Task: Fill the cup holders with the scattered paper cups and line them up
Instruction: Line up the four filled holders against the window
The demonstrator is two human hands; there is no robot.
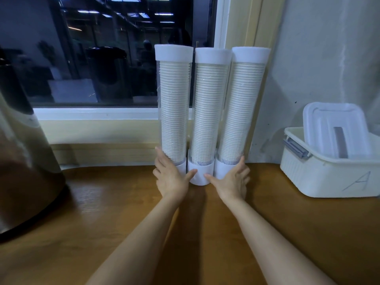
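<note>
Three clear tube cup holders with white caps and bases stand upright side by side at the back of the wooden counter: the left holder (174,103), the middle holder (209,112) and the right holder (242,105). Each is packed with a tall stack of cream paper cups. My left hand (171,175) wraps around the base of the left holder, thumb reaching toward the middle base. My right hand (233,179) cups the base of the right holder, thumb touching the middle base. The middle holder sits slightly forward of the other two.
A large metal urn (24,161) fills the left side of the counter (123,223). A white plastic bin (329,177) marked "A", with a loose lid leaning in it, stands at the right. A dark window (92,54) and a grey wall lie behind the holders.
</note>
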